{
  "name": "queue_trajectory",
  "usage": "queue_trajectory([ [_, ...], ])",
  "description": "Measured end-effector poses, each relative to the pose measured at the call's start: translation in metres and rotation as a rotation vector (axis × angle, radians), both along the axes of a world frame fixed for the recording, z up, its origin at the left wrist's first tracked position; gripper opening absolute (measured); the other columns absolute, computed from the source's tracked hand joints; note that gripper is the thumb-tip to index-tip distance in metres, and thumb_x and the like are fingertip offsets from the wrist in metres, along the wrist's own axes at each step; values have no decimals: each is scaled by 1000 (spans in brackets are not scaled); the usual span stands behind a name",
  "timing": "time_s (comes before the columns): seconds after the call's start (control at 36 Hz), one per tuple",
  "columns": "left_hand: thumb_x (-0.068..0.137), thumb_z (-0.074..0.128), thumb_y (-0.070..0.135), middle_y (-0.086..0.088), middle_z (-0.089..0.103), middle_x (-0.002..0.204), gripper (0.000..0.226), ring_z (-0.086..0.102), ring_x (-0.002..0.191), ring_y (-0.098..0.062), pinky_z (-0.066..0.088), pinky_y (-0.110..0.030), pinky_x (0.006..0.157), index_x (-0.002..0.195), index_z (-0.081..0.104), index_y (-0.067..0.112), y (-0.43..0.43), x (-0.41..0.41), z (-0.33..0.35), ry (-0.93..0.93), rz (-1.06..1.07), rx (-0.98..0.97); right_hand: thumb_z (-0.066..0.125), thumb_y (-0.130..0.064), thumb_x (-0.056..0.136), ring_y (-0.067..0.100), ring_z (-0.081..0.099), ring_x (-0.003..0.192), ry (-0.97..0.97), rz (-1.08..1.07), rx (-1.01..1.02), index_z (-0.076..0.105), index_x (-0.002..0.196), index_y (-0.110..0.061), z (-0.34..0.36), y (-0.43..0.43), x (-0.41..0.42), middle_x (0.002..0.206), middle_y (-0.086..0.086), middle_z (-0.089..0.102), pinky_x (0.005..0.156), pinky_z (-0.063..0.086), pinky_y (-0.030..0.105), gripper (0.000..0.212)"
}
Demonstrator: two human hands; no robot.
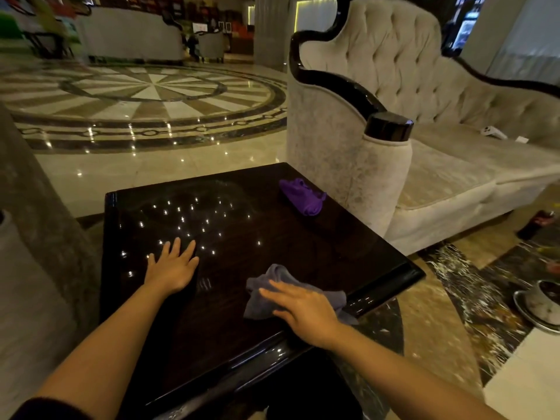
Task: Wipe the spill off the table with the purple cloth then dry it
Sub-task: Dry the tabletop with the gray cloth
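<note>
Two cloths lie on one shiny dark wooden table (pixel 242 237): one crumpled purple cloth (pixel 303 196) far beyond the right hand (pixel 303 309), one soft grey cloth (pixel 272 294) under it. Two hands; the left hand (pixel 172 266) lies flat.

So the table (pixel 230 313) sits right in front of the person, with a sofa (pixel 424 165) just beside its right edge. On the table, one cloth (pixel 303 196) lies at the far right corner, well apart from the second cloth (pixel 266 294) near the front right edge. The right hand (pixel 306 310) lies flat on that nearer cloth. The left hand (pixel 172 268) rests flat on the tabletop, left of it. A cup on a saucer (pixel 542 304) sits on the floor off to the right.
</note>
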State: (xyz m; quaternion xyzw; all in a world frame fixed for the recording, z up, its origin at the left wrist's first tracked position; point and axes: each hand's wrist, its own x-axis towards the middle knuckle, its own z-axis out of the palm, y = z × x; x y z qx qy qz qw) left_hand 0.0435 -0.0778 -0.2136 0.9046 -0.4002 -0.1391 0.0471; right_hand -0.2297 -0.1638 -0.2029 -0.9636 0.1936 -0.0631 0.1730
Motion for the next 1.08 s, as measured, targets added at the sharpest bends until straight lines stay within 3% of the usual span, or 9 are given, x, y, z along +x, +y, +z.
queue_trajectory([
  [0.19, 98, 16, 41, -6, -8, 157, 53, -6, 144, -24, 1, -50, 115, 145, -2, 29, 14, -13, 1, -15, -18, -12, 47, -20, 92, 11, 31, 137, -14, 166, 72, 42, 132, -30, 3, 33, -12, 148, -3, 34, 111, 24, 22, 42],
  [0.31, 97, 16, 42, -6, -7, 157, 53, -6, 144, -23, 2, -50, 115, 145, -3, 29, 26, -13, -1, -20, -29, -18, 51, -16, 89, 13, 43, 130, -43, 256, 184, 53, 125, -23, 17, 31, -12, 139, -1, 50, 107, 38, 32, 36],
  [0.47, 97, 15, 43, -6, -7, 157, 54, -6, 144, -23, 2, -48, 116, 145, -3, 28, 42, -15, -7, -39, -63, -16, 55, -3, 85, 22, 50, 124, -281, 62, 193, 54, 123, -10, 52, -21, 20, 131, 11, 56, 105, 38, 33, 39],
  [0.56, 97, 16, 44, -4, -4, 158, 53, -5, 144, -21, 2, -46, 116, 146, 0, 29, 45, -17, -8, -44, -69, -22, 54, -5, 86, 26, 51, 122, -333, -62, 146, 52, 125, -12, 67, -59, 48, 131, 12, 56, 103, 39, 37, 39],
  [0.67, 97, 14, 45, -3, -4, 158, 53, -7, 144, -20, 1, -45, 116, 146, 1, 29, 46, -17, -11, -64, -76, -28, 48, -13, 90, 26, 48, 123, -266, -151, 50, 46, 129, -21, 69, -104, 82, 135, 9, 53, 101, 39, 42, 40],
  [0.86, 97, 14, 45, -3, -3, 157, 53, -7, 144, -19, -1, -44, 116, 146, 2, 28, 46, -18, -15, -86, -84, -44, 44, -14, 93, 34, 45, 124, -148, -253, 6, 41, 134, -17, 35, -157, 120, 141, 13, 45, 97, 39, 41, 41],
  [1.08, 97, 16, 45, -2, -2, 157, 53, -7, 144, -19, -2, -44, 116, 145, 4, 29, 45, -19, -15, -77, -90, -60, 35, -31, 96, 30, 23, 139, 48, -312, 106, 23, 141, -21, -7, -178, 138, 154, 12, 20, 111, 21, 38, 48],
])
